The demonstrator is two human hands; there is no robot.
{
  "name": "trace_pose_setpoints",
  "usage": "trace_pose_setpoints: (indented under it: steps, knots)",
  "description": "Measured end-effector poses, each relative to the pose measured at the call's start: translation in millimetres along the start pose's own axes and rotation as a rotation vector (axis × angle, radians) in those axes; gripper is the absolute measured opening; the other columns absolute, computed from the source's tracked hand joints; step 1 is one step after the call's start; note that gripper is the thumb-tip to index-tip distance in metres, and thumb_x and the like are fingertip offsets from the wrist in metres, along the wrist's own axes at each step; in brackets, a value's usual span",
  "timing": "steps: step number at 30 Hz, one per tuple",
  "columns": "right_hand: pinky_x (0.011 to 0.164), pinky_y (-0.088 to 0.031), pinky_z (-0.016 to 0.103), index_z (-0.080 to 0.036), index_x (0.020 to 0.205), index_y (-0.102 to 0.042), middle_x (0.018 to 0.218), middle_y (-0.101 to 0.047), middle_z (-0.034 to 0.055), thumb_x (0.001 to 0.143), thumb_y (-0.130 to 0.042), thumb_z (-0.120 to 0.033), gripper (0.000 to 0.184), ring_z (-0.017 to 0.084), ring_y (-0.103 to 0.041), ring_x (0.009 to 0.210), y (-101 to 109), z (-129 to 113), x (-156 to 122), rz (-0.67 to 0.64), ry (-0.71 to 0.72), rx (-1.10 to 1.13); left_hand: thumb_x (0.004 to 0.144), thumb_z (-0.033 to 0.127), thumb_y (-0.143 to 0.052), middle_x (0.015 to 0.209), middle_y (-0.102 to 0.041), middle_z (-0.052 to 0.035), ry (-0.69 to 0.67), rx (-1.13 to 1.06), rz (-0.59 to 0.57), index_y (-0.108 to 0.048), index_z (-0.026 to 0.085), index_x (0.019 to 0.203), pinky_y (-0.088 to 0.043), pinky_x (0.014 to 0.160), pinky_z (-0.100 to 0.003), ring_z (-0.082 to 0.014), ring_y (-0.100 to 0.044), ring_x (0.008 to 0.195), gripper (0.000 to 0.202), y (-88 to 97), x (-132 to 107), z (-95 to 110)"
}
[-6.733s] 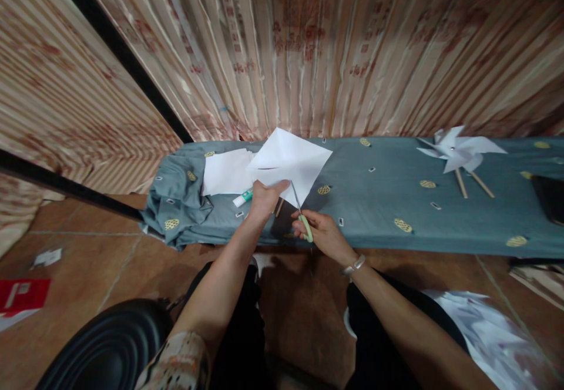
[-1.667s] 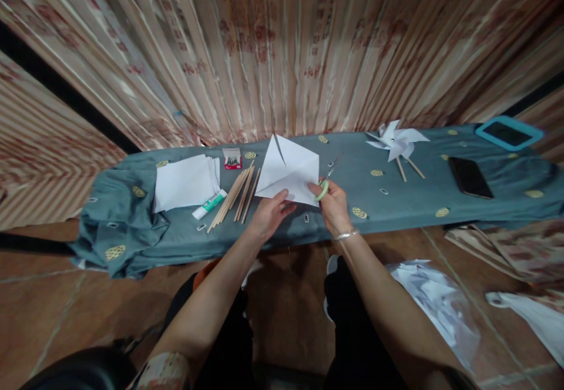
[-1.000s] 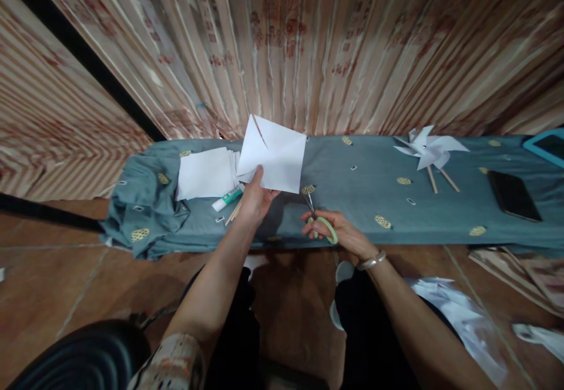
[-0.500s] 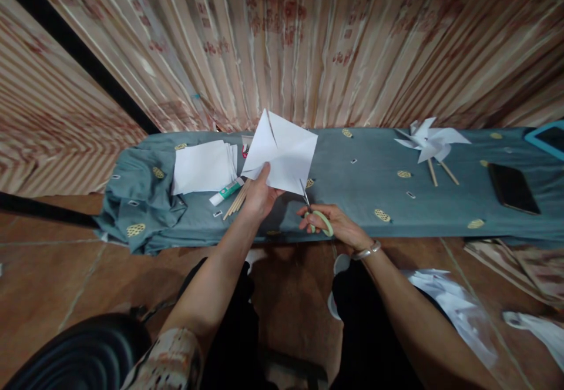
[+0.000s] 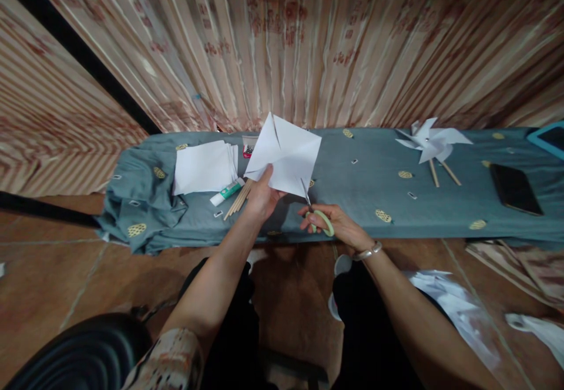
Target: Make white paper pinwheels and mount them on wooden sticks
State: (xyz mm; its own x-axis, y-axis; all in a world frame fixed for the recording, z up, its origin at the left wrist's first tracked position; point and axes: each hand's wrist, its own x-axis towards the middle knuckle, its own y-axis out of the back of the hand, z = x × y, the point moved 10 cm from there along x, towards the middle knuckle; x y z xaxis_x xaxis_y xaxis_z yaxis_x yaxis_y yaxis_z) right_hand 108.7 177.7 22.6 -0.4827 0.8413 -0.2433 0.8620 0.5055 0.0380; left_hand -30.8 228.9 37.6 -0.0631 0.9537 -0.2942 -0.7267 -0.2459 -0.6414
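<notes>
My left hand (image 5: 264, 195) pinches a square sheet of white paper (image 5: 291, 152) near its lower left edge, thumb on top. Slits run inward from the sheet's top corner and its left corner. In my right hand (image 5: 332, 222) is a pair of scissors (image 5: 324, 221) with pale green handles. Their blades meet the sheet at its lower right corner, pointing toward its middle. Left of the sheet lie a stack of white paper (image 5: 205, 167), a green and white glue tube (image 5: 227, 191), several wooden sticks (image 5: 238, 200) and a small red box (image 5: 248, 148).
White paper pinwheels (image 5: 432, 140) on sticks lie on the cloth-covered bench (image 5: 352, 187), toward the right. Beyond them are a dark phone (image 5: 515, 189) and a blue-edged device (image 5: 549, 137). A curtain (image 5: 282, 43) hangs behind. A black stool (image 5: 79, 355) stands at lower left.
The sheet, both hands and the scissors sit slightly farther right in the view, the sheet also a little lower. The grips look the same, and the scissor blades remain at the lower right corner.
</notes>
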Motion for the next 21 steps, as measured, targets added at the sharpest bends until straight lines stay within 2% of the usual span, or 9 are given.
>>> trace_pose_setpoints:
  steps: [4, 9, 21]
  knots:
    - [0.055, -0.044, 0.021, -0.018, 0.096, -0.069, 0.077, -0.071, 0.0038, 0.071, -0.071, -0.056, 0.045, 0.011, -0.060, 0.062, -0.6, 1.6, -0.1, -0.009, -0.009, 0.015, 0.090, 0.030, -0.055, 0.107, -0.071, -0.0098, -0.005, -0.003, -0.011, -0.060, 0.015, 0.116, -0.053, 0.088, -0.033, -0.0205, -0.066, 0.100, 0.031, -0.3, 0.3, 0.4]
    - [0.056, -0.045, 0.022, -0.018, 0.088, -0.069, 0.070, -0.067, 0.0014, 0.063, -0.076, -0.058, 0.049, 0.010, -0.057, 0.058, -1.9, 0.3, -0.6, -0.004, -0.034, 0.058, 0.090, 0.029, -0.056, 0.106, -0.072, -0.0089, -0.010, -0.001, 0.009, -0.063, 0.016, 0.111, -0.053, 0.088, -0.033, -0.0194, -0.067, 0.096, 0.026, 1.8, 1.5, 0.7]
    - [0.055, -0.044, 0.022, -0.014, 0.085, -0.067, 0.063, -0.063, -0.0007, 0.058, -0.079, -0.058, 0.053, 0.008, -0.054, 0.055, -3.9, -3.3, -2.4, 0.008, -0.074, 0.080, 0.091, 0.026, -0.054, 0.106, -0.072, -0.0086, -0.030, -0.013, -0.007, -0.060, 0.016, 0.117, -0.053, 0.085, -0.033, -0.0182, -0.068, 0.092, 0.029, 4.6, 4.3, 1.8]
